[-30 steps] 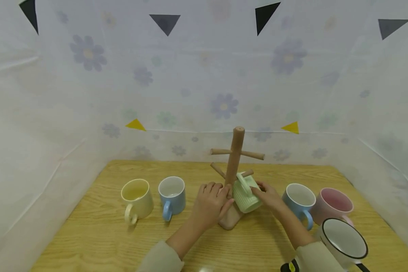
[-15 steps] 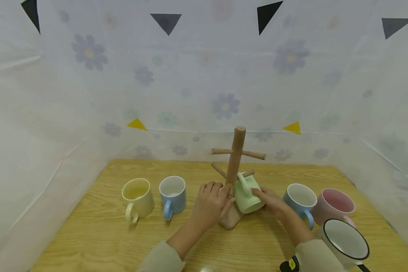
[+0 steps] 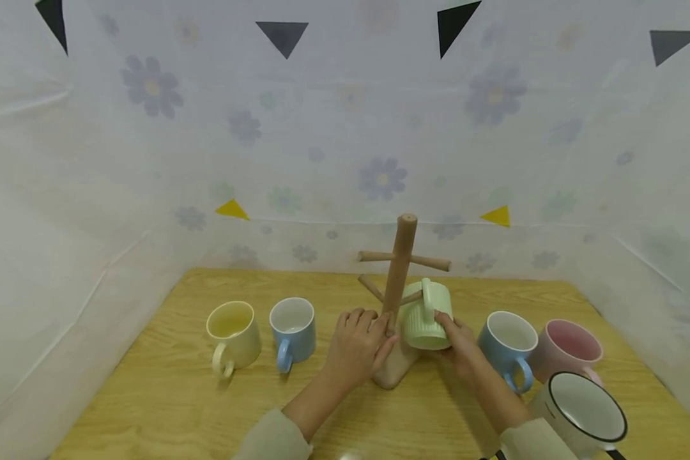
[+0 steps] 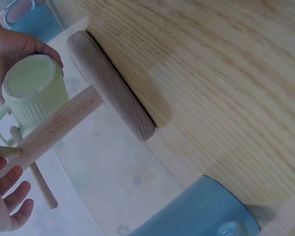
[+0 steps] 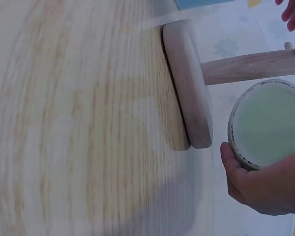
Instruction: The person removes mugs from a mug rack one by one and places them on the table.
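Observation:
In the head view a wooden mug tree point(image 3: 399, 275) stands mid-table, with pegs branching off its post. My left hand point(image 3: 356, 345) is at the lower post and pinches a peg point(image 4: 5, 152) that points toward me. On the right side, my right hand point(image 3: 460, 342) grips a pale green ribbed mug point(image 3: 425, 322), thumb near its handle. The handle faces me, beside the tip of the lower right peg point(image 3: 413, 297); whether the peg passes through it I cannot tell. Both wrist views show the mug's base point(image 5: 270, 125); its mouth is hidden.
Left of the tree stand a yellow mug point(image 3: 238, 342) and a blue mug point(image 3: 299, 335). At the right are another blue mug point(image 3: 503, 348), a pink mug point(image 3: 560, 354) and a white mug with a black rim point(image 3: 577, 415). A patterned curtain point(image 3: 310, 128) encloses the table.
The green mug has shifted up and right and turned more upright, its handle now at the peg's tip. My right hand has moved with it. My left hand has stayed at the post.

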{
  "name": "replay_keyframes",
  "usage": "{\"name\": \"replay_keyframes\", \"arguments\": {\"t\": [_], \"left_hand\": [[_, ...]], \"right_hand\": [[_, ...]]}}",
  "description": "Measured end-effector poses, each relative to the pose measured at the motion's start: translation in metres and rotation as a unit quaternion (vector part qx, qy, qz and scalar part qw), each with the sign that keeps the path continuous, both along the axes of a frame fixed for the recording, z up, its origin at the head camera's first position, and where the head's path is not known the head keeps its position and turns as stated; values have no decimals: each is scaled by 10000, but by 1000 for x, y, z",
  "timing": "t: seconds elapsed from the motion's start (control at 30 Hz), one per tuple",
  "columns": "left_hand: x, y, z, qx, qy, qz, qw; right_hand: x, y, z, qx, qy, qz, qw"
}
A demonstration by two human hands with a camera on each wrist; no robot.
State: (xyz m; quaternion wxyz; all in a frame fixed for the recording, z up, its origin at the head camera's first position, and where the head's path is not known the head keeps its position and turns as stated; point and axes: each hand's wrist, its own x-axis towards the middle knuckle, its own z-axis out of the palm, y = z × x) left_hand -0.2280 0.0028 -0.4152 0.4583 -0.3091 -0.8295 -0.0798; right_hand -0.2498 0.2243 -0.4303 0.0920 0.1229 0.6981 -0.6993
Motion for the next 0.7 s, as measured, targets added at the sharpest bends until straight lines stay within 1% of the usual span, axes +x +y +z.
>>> {"name": "replay_keyframes", "arguments": {"t": [0.13, 0.23, 0.33, 0.43, 0.5, 0.57, 0.6, 0.67, 0.7], "left_hand": [[1, 0, 0, 39, -41, -38, 10000], [2, 0, 0, 37, -38, -42, 10000], [2, 0, 1, 17, -56, -24, 10000], [3, 0, 1, 40, -106, -35, 9999], [2, 1, 1, 95, -165, -66, 9998], [3, 1, 0, 242, -337, -158, 9990], [3, 1, 0, 355, -480, -205, 9980], [5, 2, -1, 638, -884, -315, 9935], [6, 3, -1, 795, -1138, -365, 9897]], "right_hand": [[2, 4, -5, -337, 29, -74, 9994], [3, 8, -10, -496, 87, -41, 9987], [1, 14, -20, -766, 97, -72, 9970], [1, 18, -32, -1079, 123, 3, 9941], [2, 19, -39, -1133, 46, -15, 9935], [4, 20, -48, -1019, 47, 20, 9948], [4, 20, -52, -925, -16, -50, 9957], [6, 20, -60, -761, -21, -128, 9970], [8, 20, -63, -716, -34, -208, 9972]]}}
